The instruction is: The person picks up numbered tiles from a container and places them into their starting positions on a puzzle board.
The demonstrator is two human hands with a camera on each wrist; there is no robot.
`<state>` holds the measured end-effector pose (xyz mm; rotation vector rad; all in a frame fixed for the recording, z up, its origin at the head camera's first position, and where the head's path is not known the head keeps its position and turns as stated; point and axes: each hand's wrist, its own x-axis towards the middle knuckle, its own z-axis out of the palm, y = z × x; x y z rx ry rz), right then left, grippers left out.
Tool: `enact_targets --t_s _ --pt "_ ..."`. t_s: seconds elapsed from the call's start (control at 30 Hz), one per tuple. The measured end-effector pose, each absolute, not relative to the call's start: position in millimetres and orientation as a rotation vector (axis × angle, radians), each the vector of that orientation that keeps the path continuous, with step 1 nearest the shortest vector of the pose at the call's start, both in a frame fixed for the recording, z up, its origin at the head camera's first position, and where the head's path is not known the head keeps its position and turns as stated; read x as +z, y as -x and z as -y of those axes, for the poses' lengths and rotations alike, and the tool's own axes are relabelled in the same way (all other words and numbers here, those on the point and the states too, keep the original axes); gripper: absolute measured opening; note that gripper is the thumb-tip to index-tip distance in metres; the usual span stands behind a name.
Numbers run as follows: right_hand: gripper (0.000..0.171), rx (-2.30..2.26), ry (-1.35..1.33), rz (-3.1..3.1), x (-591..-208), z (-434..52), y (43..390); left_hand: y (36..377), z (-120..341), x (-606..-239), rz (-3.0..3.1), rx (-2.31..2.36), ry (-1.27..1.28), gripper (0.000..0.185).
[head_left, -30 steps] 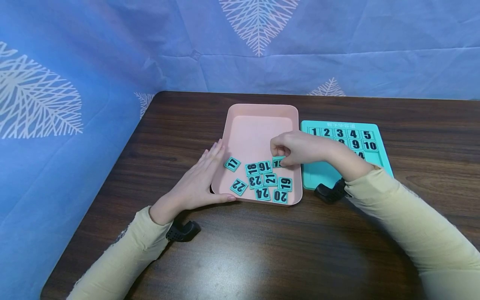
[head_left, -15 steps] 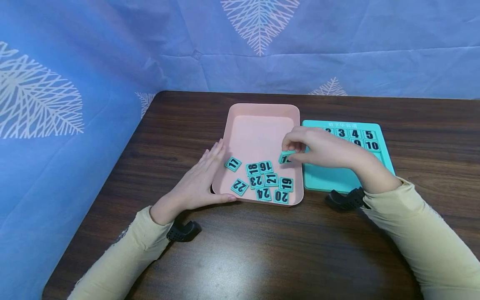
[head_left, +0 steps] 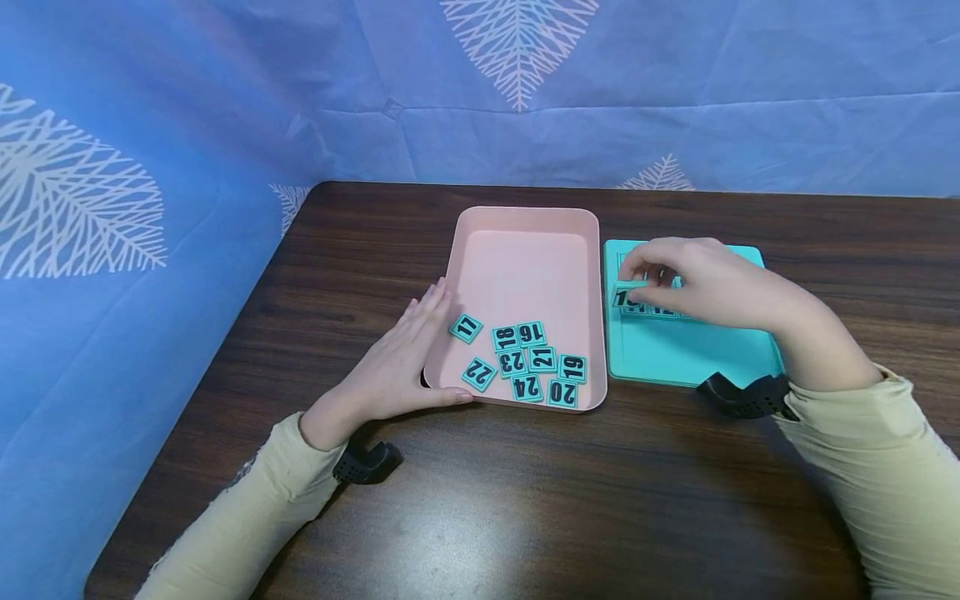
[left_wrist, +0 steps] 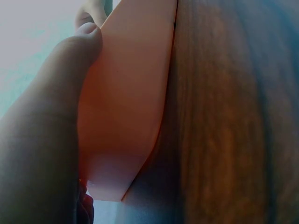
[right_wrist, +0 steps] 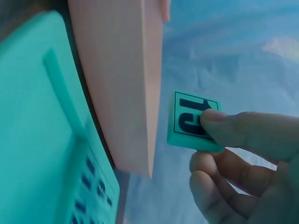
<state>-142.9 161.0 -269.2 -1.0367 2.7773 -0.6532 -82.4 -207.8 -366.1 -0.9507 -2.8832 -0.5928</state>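
Observation:
My right hand [head_left: 708,285] pinches a turquoise number tile [right_wrist: 186,114] marked 15 between thumb and fingers. It holds the tile over the left part of the turquoise number board [head_left: 675,358], covering most of the numbered rows there. Against the near-left corner of the pink tray [head_left: 525,275] rests my left hand [head_left: 397,362], fingers straight along the side. Its thumb [left_wrist: 77,51] lies on the front rim. Several loose tiles remain in the tray's near half, among them 17 [head_left: 466,328], 22 [head_left: 478,374], 16 [head_left: 531,334] and 20 [head_left: 562,393].
Tray and board stand side by side on a dark wooden table [head_left: 525,517]. Blue cloth [head_left: 375,83] with white leaf patterns hangs behind the table and along its left side. Each wrist wears a black device [head_left: 367,462].
My right hand has lifted the 15 tile out of the pink tray and carried it right, over the number board. The left hand stays where it was.

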Motion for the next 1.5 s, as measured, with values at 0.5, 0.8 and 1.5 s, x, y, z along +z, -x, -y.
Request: enact_targets --t_s 0.5,0.8,1.5 --pt "0.022 -0.413 0.583 -2.759 -267.9 -259.0 176.0 81.9 206.7 -364.4 2.899 -0.606 0.937 0.117" --pt "0.019 -0.459 0.467 -2.626 -283.7 -288.9 185.2 82.3 205.3 -364.7 2.899 -0.609 0.937 0.117" --pt "0.011 -0.418 0.512 -2.509 -294.5 -285.0 190.5 80.7 205.1 -363.3 2.899 -0.630 0.928 0.116"
